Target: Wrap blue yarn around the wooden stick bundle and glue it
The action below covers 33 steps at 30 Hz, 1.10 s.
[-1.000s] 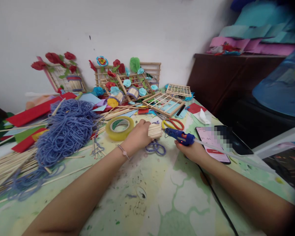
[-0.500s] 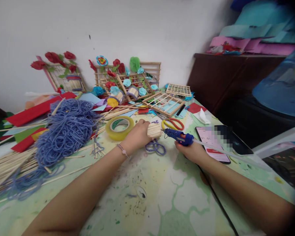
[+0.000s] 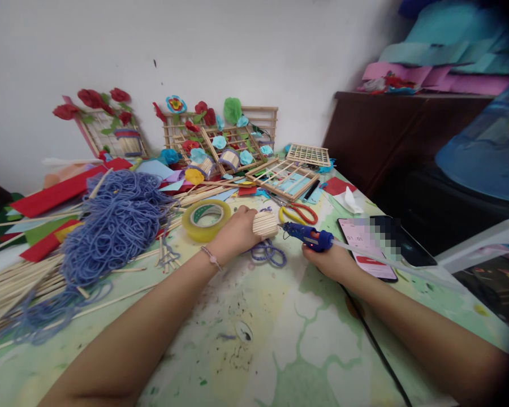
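Observation:
My left hand is closed around a small bundle of short wooden sticks, whose pale sticks show to the right of the fingers. My right hand grips a blue glue gun with a small red light; its nozzle points left, close beside the bundle's right end. A clear glue stick trails from the gun's back. Under the bundle, a loop of purple-blue yarn lies on the patterned tablecloth. A yellow tape roll stands just left of my left hand.
Blue yarn and long sticks lie at the left. Scissors, stick frames and paper flowers are at the back. Phones lie beyond my right hand. A black cord runs to the near edge.
The stick bundle in my left hand has shifted very slightly left. My right hand and the glue gun look almost the same as before.

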Motion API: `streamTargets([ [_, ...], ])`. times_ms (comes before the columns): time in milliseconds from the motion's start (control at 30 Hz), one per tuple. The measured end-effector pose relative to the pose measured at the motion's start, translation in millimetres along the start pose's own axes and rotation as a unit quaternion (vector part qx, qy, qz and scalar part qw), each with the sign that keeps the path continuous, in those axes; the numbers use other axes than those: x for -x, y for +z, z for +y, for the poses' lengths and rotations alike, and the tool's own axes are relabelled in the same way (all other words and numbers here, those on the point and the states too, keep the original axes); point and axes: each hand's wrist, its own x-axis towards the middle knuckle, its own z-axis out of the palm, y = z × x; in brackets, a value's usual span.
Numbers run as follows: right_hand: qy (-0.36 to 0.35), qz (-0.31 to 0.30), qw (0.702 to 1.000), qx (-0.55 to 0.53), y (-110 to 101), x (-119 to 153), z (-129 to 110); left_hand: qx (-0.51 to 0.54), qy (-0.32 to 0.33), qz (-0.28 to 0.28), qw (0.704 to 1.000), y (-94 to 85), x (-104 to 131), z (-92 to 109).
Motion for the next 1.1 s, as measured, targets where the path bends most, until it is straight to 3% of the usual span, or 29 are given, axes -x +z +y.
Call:
streamTargets([
  [300,0.017,-0.014,1.0,0.005,2.0,-0.8,1.9,0.0,-0.009,-0.012,1.0,-2.1,-2.1,-2.2],
  [600,-0.034,-0.023,0.996,-0.083,-6.6,-5.4,6.4,0.03,-0.045,0.01,0.998,-5.3,-9.2,-8.0],
  [900,-0.046,0.055,0.989,-0.129,-13.7,-0.2,4.0,0.199,-0.087,0.01,0.976,-10.6,-7.9,1.0],
  [1100,-0.051,0.082,0.985,-0.141,-12.4,1.1,4.0,0.221,-0.076,0.031,0.972,-12.9,-3.8,8.1],
])
